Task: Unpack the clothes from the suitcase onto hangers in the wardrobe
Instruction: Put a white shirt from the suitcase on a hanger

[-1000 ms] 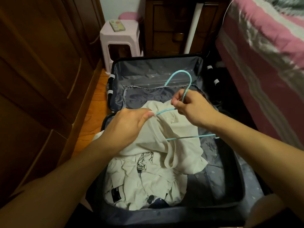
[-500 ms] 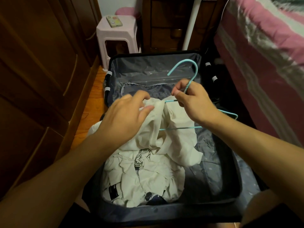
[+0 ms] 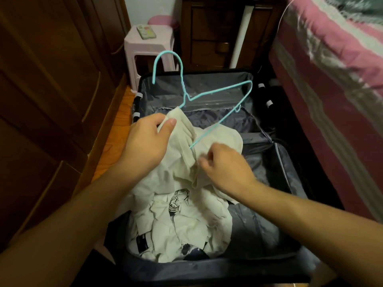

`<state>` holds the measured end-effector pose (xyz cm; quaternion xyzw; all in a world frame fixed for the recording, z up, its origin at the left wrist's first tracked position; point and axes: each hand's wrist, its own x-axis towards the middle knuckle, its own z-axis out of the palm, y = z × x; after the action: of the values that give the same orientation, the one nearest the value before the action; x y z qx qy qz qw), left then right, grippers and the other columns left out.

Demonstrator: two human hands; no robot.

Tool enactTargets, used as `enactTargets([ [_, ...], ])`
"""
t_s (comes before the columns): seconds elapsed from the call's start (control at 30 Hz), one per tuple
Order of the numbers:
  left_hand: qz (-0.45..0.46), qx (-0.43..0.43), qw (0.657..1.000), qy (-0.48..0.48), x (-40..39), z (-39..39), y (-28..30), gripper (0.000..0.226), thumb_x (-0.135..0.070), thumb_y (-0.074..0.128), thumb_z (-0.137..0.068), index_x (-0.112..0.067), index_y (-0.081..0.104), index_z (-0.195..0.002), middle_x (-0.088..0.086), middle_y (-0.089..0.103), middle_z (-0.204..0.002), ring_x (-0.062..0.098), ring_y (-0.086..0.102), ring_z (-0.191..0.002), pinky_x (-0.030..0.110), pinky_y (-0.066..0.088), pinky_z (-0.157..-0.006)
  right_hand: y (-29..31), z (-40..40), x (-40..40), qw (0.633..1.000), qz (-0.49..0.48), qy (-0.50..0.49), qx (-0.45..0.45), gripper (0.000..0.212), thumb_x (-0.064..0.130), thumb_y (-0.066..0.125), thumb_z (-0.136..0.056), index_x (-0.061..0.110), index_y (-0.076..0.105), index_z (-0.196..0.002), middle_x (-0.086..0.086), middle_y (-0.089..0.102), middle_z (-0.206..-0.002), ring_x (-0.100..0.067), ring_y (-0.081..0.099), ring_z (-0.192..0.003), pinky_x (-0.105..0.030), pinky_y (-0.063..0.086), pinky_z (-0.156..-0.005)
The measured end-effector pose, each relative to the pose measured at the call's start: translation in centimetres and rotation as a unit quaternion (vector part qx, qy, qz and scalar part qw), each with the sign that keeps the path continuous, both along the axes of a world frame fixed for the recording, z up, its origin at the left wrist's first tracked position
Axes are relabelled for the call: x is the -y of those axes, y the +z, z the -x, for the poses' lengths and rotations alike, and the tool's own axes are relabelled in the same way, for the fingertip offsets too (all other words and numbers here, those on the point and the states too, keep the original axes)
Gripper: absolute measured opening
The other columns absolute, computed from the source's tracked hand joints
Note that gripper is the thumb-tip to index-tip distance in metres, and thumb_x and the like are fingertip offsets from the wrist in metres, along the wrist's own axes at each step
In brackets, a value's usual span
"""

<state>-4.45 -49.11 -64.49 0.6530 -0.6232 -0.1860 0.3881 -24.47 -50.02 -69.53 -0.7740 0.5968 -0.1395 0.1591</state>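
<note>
An open dark suitcase (image 3: 290,204) lies on the floor with a heap of white clothes (image 3: 186,220) in it. A light blue wire hanger (image 3: 209,94) stands tilted over the case, its left shoulder inside a cream garment (image 3: 182,154). My left hand (image 3: 147,139) pinches the garment's top edge over that end of the hanger. Lower and to the right, my right hand (image 3: 223,166) grips a fold of the same garment. The hanger's hook points up and left.
A brown wooden wardrobe (image 3: 51,90) with closed doors fills the left side. A pink plastic stool (image 3: 149,46) with a phone on it stands behind the suitcase, beside a dark cabinet (image 3: 213,34). A bed with a pink striped cover (image 3: 331,69) runs along the right.
My right hand let go of the hanger's neck and dropped to the garment. The hanger swung upright with its hook higher and further left. My left hand pulled the cloth up along it.
</note>
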Motion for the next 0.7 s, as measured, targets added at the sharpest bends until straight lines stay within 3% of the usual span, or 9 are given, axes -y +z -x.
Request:
enactTargets([
  [0.07,0.003,-0.044,0.999,-0.009,-0.2,0.3,0.4,0.045,-0.044,0.052,-0.1,-0.002,0.065,-0.09,0.02,0.066,-0.082,0.038,0.062,-0.079,0.057,0.05,-0.069,-1.6,-0.2,-0.1,0.997,-0.071,-0.042,0.01,0.044,0.058,0.056,-0.088,0.017,0.049,-0.1,-0.004,0.057,-0.103,-0.029,0.056,-0.094,-0.036,0.038,-0.07],
  [0.2,0.014,-0.112,0.992,-0.06,-0.9,1.3,1.4,0.048,-0.047,0.059,-0.094,0.001,0.066,-0.094,0.025,0.067,-0.087,0.042,0.065,-0.083,0.057,0.053,-0.07,-1.8,-1.2,1.8,0.986,-0.058,-0.115,0.109,0.043,0.06,0.057,-0.082,0.022,0.048,-0.1,0.001,0.059,-0.096,-0.026,0.057,-0.087,-0.037,0.045,-0.07],
  [0.3,0.034,-0.102,0.992,-0.061,-1.7,1.2,2.1,0.035,-0.039,0.07,-0.094,-0.005,0.069,-0.088,0.016,0.068,-0.08,0.031,0.066,-0.077,0.048,0.054,-0.067,-1.9,-0.7,2.9,0.996,-0.007,-0.072,0.057,0.025,0.043,0.056,-0.092,0.019,0.057,-0.1,0.001,0.053,-0.09,-0.028,0.057,-0.088,-0.036,0.037,-0.066],
  [0.37,0.037,-0.083,0.995,-0.036,-1.7,-0.1,2.2,0.028,-0.037,0.071,-0.094,-0.01,0.07,-0.089,0.008,0.069,-0.08,0.023,0.066,-0.076,0.044,0.053,-0.068,-2.1,0.2,3.8,0.998,0.017,-0.031,0.044,0.011,0.026,0.055,-0.095,0.018,0.057,-0.087,0.0,0.049,-0.087,-0.029,0.055,-0.089,-0.034,0.031,-0.066],
  [0.43,0.031,-0.057,0.998,-0.005,-1.2,-2.2,2.0,0.024,-0.041,0.065,-0.096,-0.018,0.072,-0.095,-0.001,0.071,-0.086,0.018,0.067,-0.083,0.048,0.055,-0.075,-1.7,1.2,4.7,0.998,0.005,-0.003,0.059,0.016,0.015,0.055,-0.093,0.02,0.055,-0.077,-0.002,0.053,-0.081,-0.028,0.056,-0.086,-0.032,0.031,-0.066],
  [0.53,0.013,-0.057,0.998,0.001,-0.6,-4.8,1.7,0.021,-0.041,0.058,-0.101,-0.026,0.072,-0.105,-0.008,0.072,-0.095,0.011,0.067,-0.092,0.047,0.056,-0.082,-0.3,2.7,5.6,0.979,-0.108,-0.028,0.169,0.015,0.015,0.063,-0.092,0.016,0.07,-0.079,0.0,0.063,-0.07,-0.015,0.057,-0.07,-0.027,0.04,-0.061],
  [0.63,-0.004,-0.074,0.997,-0.031,-0.5,-5.7,1.6,0.02,-0.035,0.057,-0.102,-0.029,0.072,-0.115,-0.015,0.072,-0.104,0.001,0.066,-0.099,0.03,0.055,-0.083,0.7,4.4,5.9,0.93,-0.226,-0.065,0.282,0.007,0.017,0.073,-0.09,0.012,0.077,-0.086,-0.004,0.071,-0.075,-0.013,0.062,-0.068,-0.029,0.051,-0.065],
  [0.7,0.004,-0.072,0.996,-0.043,-0.2,-5.8,1.5,0.021,-0.034,0.057,-0.102,-0.03,0.071,-0.118,-0.018,0.072,-0.107,-0.003,0.065,-0.102,0.022,0.052,-0.084,0.9,5.4,6.5,0.91,-0.235,-0.096,0.327,0.006,0.018,0.077,-0.087,0.013,0.079,-0.085,-0.004,0.075,-0.08,-0.017,0.067,-0.072,-0.03,0.054,-0.068],
])
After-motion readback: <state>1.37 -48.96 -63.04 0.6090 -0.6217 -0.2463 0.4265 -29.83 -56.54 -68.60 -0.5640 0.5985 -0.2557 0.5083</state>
